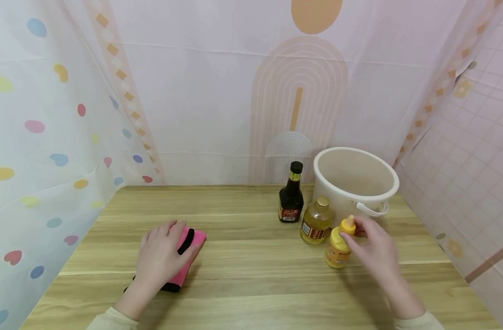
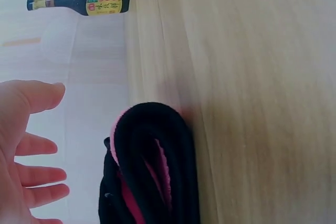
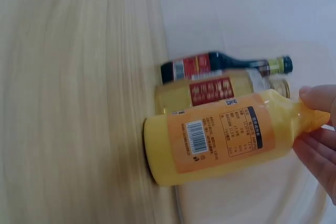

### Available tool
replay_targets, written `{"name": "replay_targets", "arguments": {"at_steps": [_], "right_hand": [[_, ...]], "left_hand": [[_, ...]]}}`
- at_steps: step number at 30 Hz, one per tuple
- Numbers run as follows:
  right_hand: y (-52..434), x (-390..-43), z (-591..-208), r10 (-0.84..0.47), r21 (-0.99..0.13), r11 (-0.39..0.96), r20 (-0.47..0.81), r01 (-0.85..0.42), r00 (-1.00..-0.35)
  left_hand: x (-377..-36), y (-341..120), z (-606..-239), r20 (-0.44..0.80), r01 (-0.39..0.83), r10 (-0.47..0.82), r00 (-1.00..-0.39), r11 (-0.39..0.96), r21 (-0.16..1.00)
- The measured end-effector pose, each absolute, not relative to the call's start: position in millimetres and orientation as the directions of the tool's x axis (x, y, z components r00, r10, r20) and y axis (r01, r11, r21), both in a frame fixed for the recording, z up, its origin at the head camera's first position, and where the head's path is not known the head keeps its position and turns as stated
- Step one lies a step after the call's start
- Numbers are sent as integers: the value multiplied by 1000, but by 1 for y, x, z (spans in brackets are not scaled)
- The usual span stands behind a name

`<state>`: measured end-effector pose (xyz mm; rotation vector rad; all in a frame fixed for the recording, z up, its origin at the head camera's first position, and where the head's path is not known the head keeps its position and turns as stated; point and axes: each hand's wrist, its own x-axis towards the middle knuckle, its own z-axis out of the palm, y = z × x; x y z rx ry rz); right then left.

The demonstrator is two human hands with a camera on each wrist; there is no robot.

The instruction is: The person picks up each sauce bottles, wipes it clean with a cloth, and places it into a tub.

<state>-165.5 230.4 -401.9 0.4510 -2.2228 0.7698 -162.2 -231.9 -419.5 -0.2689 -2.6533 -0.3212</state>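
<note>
Over a folded pink cloth with black edging (image 1: 199, 237) hovers my left hand (image 1: 161, 252), its fingers extended. The left wrist view has these fingers (image 2: 44, 174) spread and apart from the black-and-pink folds (image 2: 152, 145). On the right, my right hand (image 1: 377, 247) pinches the nozzle top of a yellow squeeze bottle (image 1: 337, 252) between thumb and fingers. That bottle stands upright, and its orange label (image 3: 223, 132) with a barcode faces the right wrist camera. Close behind it is a clear bottle of yellow oil (image 1: 316, 224). A dark sauce bottle (image 1: 290, 201) stands further back.
A white bucket (image 1: 331, 195) with a handle stands at the back right, just behind the oil and squeeze bottles. The wood-grain table (image 1: 251, 284) meets a patterned curtain (image 1: 202, 101) at the back, with more curtain along both sides.
</note>
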Motion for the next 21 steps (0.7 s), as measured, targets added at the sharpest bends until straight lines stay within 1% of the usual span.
{"name": "replay_targets", "arguments": {"at_steps": [4, 15, 19, 21], "right_hand": [[217, -165, -401, -130, -383, 720, 744, -578, -655], [169, -172, -391, -208, -427, 602, 732, -674, -649], [154, -178, -393, -251, -432, 566, 721, -703, -645], [147, -181, -395, -261, -428, 568, 717, -703, -646]], "left_hand": [[-161, -228, -416, 486, 252, 150, -861, 956, 152], [-161, -226, -419, 525, 269, 163, -835, 954, 130], [-161, -226, -423, 520, 265, 160, -839, 955, 133], [-161, -226, -424, 508, 260, 158, -847, 956, 138]]}}
